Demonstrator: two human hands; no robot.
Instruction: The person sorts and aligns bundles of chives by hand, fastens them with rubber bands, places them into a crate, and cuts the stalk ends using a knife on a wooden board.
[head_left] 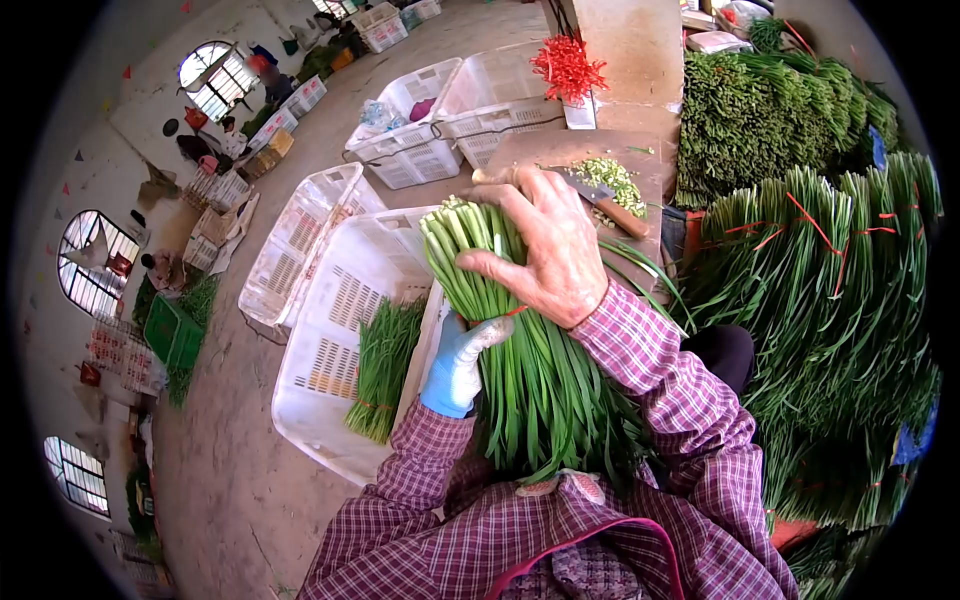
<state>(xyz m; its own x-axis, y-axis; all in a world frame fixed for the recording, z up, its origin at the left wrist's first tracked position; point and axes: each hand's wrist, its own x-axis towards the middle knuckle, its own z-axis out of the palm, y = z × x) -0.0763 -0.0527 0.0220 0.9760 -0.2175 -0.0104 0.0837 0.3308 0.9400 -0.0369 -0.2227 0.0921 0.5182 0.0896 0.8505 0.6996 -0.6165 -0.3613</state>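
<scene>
The gloved left hand (463,366) closes around the bunch (535,375) near its red band (516,311), beside a crate (301,388). The right hand (545,250) lies, fingers spread, across the stalks' upper end; whether it also grips, I cannot tell. A knife (622,217) rests on the board (530,150).

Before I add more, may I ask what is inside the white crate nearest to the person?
Inside the crate lie green stalks. What is under them cannot be seen, and the held bunch and left sleeve hide parts of the crate's right side.
</scene>
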